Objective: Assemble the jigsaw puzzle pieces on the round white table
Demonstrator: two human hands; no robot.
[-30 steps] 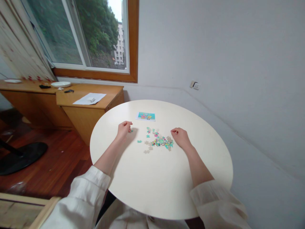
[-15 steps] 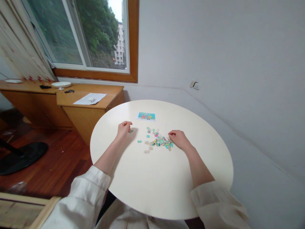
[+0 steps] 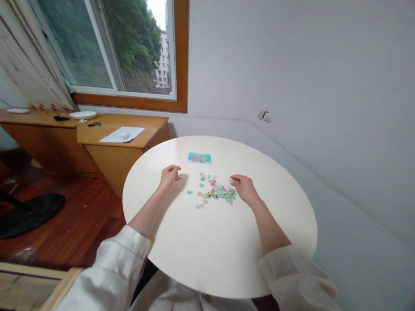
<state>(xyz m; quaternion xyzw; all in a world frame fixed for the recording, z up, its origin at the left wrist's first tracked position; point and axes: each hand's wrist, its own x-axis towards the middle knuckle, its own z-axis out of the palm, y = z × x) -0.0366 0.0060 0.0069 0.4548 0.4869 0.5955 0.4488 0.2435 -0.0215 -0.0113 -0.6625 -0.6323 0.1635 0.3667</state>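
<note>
On the white round table point(image 3: 207, 250) lies a loose heap of small jigsaw puzzle pieces point(image 3: 221, 192), mostly teal with pink and yellow bits. Just right of the heap, my right hand point(image 3: 243, 186) is closed in a pinch, with a small puzzle piece point(image 3: 231, 181) at its fingertips. My left hand point(image 3: 169, 176) is also closed, left of the heap; what its fingers hold, if anything, is hidden. A teal piece point(image 3: 179, 177) shows beside its fingers. Between the hands lies a single teal piece point(image 3: 190, 192), and some pieces point(image 3: 200, 206) show their pale backs.
A colourful cartoon picture card point(image 3: 199, 158) lies toward the table's far side. Left of the table stands a wooden desk point(image 3: 113, 157) bearing a paper sheet point(image 3: 113, 134) and a white plate point(image 3: 83, 115). A wall with a socket point(image 3: 266, 116) rises behind the table.
My right hand has lifted slightly away from the heap, and a small puzzle piece now shows at its fingertips. The left hand has barely moved.
</note>
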